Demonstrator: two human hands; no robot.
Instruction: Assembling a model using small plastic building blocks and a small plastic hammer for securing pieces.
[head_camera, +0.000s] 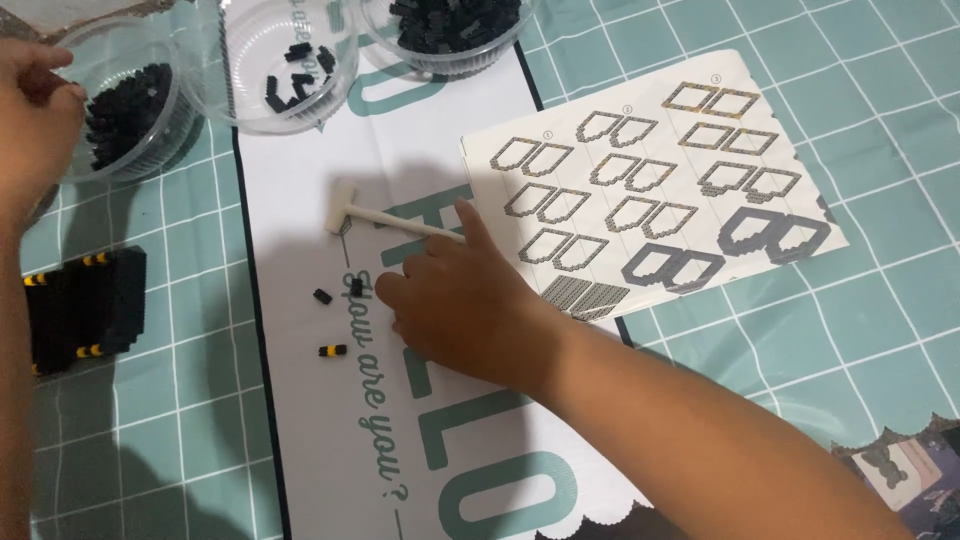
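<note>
Resting palm-down with fingers loosely curled and holding nothing, the right hand (465, 310) lies just right of the small black bricks (338, 305), nearer them than the left hand (35, 120) at the bowl (150, 60).

White instruction sheet (655, 190), grey diagrams, right

A small white plastic hammer (385, 214) lies flat on the white mat, head pointing left, handle end under fingers.
</note>
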